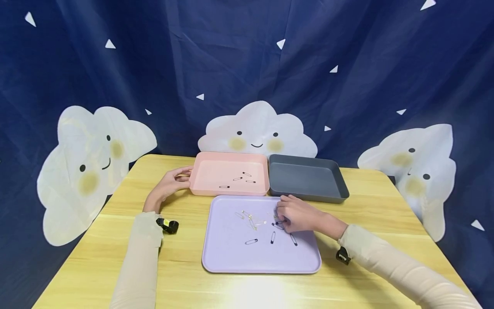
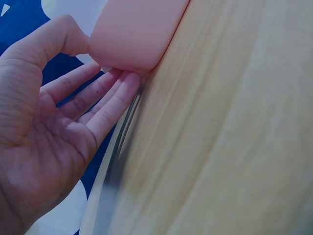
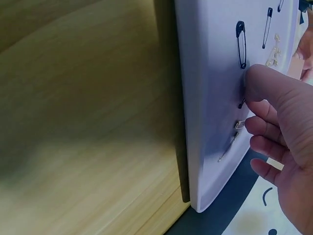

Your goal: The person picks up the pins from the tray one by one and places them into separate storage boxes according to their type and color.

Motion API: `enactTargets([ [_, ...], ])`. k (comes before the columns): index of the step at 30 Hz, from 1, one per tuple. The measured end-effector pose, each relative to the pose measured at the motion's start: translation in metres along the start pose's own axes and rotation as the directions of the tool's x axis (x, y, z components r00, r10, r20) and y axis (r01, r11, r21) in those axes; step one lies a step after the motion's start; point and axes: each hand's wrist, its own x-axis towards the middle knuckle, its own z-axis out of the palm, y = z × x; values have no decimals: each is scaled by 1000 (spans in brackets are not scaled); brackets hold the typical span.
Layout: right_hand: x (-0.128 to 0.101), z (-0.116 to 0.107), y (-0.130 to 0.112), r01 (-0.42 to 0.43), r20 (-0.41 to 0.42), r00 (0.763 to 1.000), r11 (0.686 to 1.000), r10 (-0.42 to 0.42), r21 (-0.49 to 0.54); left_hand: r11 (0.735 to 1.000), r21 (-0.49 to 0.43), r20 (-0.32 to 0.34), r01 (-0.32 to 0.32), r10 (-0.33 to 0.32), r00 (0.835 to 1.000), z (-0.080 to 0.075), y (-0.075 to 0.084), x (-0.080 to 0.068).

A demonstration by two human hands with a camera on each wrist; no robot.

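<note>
- Lilac tray (image 1: 231,257): lies flat on the wooden table (image 1: 185,253). Its low rim should be cleared by a small upward lift before any sideways travel.
- Three loose black pins (image 1: 251,242): lie apart on the tray's near half. Keep the knuckles and sleeve off them.
- Right hand (image 1: 297,213): fingers curled, thumb and forefinger pinching a black safety pin (image 1: 281,222) over the tray's right side. Firmness of hold cannot be judged; the fingertips partly hide the pin.
- Recommended: grip one pin at mid-length, leave the clasp unpressed, and check that no second pin hooks on. How many lie under the fingers cannot be told.
- Gold pins (image 1: 252,222): clustered on the tray's far half, left of the hand, with more just beside the fingertips. Lifting straight up should avoid dragging them.
- Left hand (image 1: 170,184): fingers extended, tips touching the outer end of the pink tray (image 1: 231,192). Light contact suffices; pushing could slide it.
- Four dark pins (image 1: 251,182): lie spread inside the pink tray.
- Dark grey tray (image 1: 308,199): stands just beside the pink one, to its right.
</note>
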Motion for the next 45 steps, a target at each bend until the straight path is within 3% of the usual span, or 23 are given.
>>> enactTargets([
  [7, 0, -1, 0, -1, -39, 999, 1000, 1, -3, 1000, 5, -1, -9, 9, 1000, 0, 0, 0],
  [13, 1, -1, 4, 3, -158, 987, 999, -11, -48, 1000, -9, 3, -16, 16, 1000, -2, -1, 0],
  [26, 21, -13, 15, -28, -376, 927, 994, -15, -110, 1000, -3, -9, -4, 4, 1000, -1, -3, -3],
  [34, 49, -18, 24, -65, -493, 870, 989, -11, -136, 1000, -31, -10, -2, 1, 1000, -2, -6, -3],
  [39, 67, -19, 30, -80, -532, 847, 982, -23, -170, 1000, -17, -5, 0, 0, 1000, -2, -4, -3],
  [45, 85, -18, 36, -96, -545, 838, 975, -29, -199, 1000, -14, 1, -5, 5, 1000, 1, 0, -1],
])
